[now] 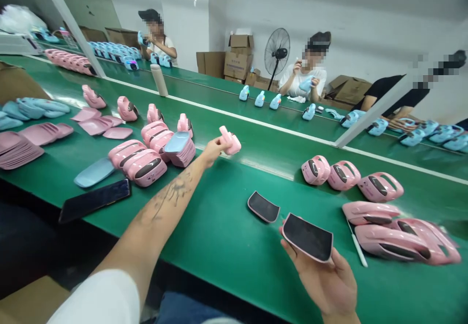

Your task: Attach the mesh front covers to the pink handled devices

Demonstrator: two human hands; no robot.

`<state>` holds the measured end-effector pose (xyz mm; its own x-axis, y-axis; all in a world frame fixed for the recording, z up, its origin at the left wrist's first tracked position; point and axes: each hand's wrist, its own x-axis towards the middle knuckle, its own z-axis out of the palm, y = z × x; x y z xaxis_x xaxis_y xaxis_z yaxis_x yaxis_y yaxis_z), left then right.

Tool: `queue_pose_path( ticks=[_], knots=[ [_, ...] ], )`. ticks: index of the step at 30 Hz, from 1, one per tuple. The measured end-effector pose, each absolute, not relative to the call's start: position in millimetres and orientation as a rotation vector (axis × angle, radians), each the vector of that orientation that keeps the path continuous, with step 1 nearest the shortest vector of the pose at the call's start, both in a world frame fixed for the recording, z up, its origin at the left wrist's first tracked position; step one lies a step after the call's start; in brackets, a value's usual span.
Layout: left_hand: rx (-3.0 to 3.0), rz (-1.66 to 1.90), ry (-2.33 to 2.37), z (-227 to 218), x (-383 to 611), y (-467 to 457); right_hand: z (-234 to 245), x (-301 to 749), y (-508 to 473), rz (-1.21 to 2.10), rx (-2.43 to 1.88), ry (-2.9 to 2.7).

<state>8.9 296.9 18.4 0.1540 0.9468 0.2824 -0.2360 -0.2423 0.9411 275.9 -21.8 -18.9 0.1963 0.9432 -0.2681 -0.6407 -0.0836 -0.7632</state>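
Note:
My left hand [214, 149] reaches out over the green belt [226, 226] and is closed on a pink toy housing [230, 141], held just above the belt. My right hand [327, 277] is low at the front and grips a curved pink panel with a black face [307, 236] by its lower edge. A second panel of the same kind [263, 207] lies flat on the belt between the two hands.
Pink housings lie in rows at the left [141, 160] and right [380, 187]. Stacked pink panels [16, 148] and blue parts [32, 107] sit far left. A black phone [95, 199] lies near the front edge. Across the belt, people handle blue housings [259, 98].

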Motion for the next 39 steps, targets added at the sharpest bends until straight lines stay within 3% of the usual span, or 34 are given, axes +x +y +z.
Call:
queue_pose_path(
  ticks=[5, 12, 31, 39],
  knots=[
    [0.803, 0.994, 0.491, -5.3, 3.8, 160.4, 6.0, 244.0, -16.1, 1.247, -1.238, -0.812],
    [0.730, 0.995, 0.461, -22.8, 9.4, 13.5, 24.0, 204.2, -28.5, 0.993, -1.608, -1.314],
    [0.818, 0.933, 0.490, -19.9, 23.9, -15.8, -1.8, 199.3, -70.3, 0.975, -1.606, -1.455],
    [0.642, 0.897, 0.594, -29.5, 16.9, -12.7, -4.6, 217.8, -65.7, 0.466, -1.261, -2.059]
  ],
)
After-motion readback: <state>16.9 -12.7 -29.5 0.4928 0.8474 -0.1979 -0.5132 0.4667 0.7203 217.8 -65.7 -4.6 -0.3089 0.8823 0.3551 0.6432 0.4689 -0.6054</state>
